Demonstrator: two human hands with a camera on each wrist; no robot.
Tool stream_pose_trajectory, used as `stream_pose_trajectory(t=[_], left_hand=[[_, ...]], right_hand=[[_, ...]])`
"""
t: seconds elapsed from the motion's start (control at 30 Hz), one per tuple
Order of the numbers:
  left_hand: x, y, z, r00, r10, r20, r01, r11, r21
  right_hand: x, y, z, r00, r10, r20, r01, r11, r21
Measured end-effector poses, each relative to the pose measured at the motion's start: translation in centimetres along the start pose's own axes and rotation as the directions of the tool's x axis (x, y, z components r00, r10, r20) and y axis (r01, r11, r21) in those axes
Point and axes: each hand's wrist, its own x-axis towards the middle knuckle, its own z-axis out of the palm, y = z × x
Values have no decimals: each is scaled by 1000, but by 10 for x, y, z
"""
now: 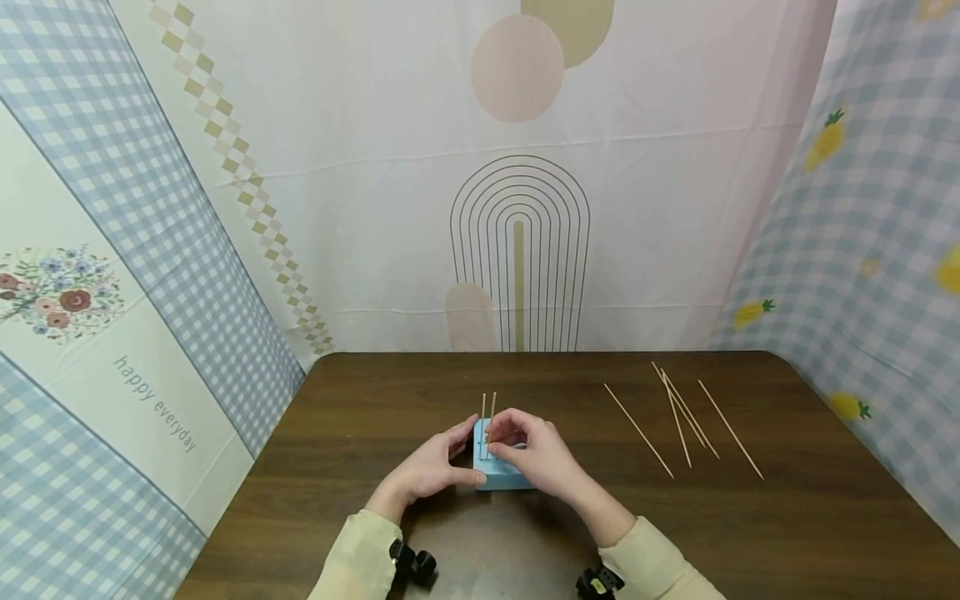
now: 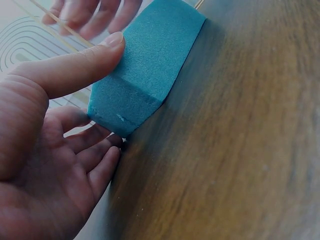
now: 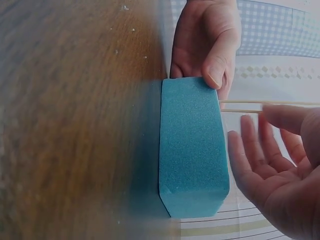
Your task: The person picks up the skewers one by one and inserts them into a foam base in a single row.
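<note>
A light-blue foam block [image 1: 504, 481] lies on the table in front of the person. Two thin wooden sticks [image 1: 483, 408] stand upright in its top near the left end, side by side. The left hand [image 1: 431, 468] grips the block's left end, thumb [image 2: 107, 52] at the near edge and fingers around the far side. With thumb and forefinger, the right hand [image 1: 542, 454] pinches one of the standing sticks low down, just above the block. In the right wrist view that stick [image 3: 242, 110] runs to the right thumb; the other stick [image 3: 245, 101] passes beside it.
Several loose wooden sticks [image 1: 637, 429] lie on the right part of the brown table [image 1: 360, 400], some crossing one another. Small pale crumbs [image 3: 125, 7] dot the wood. Printed cloths [image 1: 375, 233] hang behind the table and at both sides.
</note>
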Motion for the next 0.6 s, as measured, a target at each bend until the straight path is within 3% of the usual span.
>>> stream_pose_trajectory(t=[0.17,0.6], left_hand=[[1,-1,0,1000,0,1,0,1000,2],[1,-2,0,1000,0,3,0,1000,4]], right_hand=[[-1,1,-1,998,-10,66,10,1000,3],[-1,2,-3,995,-7,95,8,1000,-13]])
